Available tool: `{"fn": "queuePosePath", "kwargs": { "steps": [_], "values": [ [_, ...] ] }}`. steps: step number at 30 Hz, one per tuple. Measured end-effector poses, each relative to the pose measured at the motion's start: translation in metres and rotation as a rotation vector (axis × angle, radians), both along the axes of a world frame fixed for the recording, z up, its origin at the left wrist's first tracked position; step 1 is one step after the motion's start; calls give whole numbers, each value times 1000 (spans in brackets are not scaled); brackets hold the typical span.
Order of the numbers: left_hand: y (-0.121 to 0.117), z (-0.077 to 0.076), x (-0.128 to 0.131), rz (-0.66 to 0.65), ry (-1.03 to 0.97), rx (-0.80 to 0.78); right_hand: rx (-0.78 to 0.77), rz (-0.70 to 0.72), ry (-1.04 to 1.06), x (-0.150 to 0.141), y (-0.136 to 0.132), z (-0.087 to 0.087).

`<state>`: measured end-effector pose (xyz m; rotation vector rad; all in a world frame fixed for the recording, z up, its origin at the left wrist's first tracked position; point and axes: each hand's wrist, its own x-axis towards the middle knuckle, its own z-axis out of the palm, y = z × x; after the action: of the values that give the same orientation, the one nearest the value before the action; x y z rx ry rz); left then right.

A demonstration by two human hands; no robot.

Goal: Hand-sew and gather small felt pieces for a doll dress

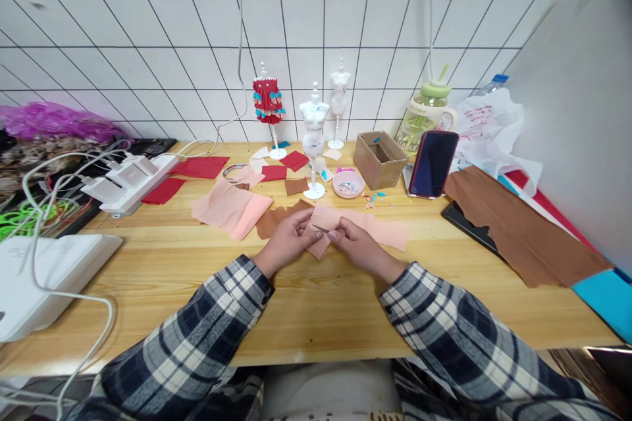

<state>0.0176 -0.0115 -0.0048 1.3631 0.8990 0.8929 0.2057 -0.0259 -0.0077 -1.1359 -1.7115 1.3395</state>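
Observation:
My left hand (289,237) pinches a small piece of pale pink crepe paper (318,248) above the table's middle. My right hand (359,245) is closed on a thin dark pointed tool (320,229), perhaps tweezers, whose tip reaches toward the left thumb. Its exact kind is too small to tell. Behind the hands lies a longer pink strip (388,231). Brown paper (269,223) and a folded pink sheet (227,207) lie to the left. Just beyond the hands stands a bare white mini dress form (314,128), beside a pink dish (348,192) of small shiny bits.
Another form wears a red ruffled dress (267,105); a third, bare form (340,95) stands behind. A cardboard box (380,161), a propped phone (433,164) and a green-lidded jug (427,115) are at right. A power strip (141,187) with cables lies left.

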Motion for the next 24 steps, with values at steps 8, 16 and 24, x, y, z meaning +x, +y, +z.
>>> {"fn": "queuePosePath", "kwargs": {
  "steps": [8, 16, 24],
  "values": [
    [0, -1, 0, 9, 2, 3, -10, 15, 111, -2, 1, -1],
    [0, -4, 0, 11, 4, 5, 10, 33, 146, -3, 2, -3],
    [0, -5, 0, 14, 16, -10, -34, 24, 136, -4, -1, -1]
  ]
}}
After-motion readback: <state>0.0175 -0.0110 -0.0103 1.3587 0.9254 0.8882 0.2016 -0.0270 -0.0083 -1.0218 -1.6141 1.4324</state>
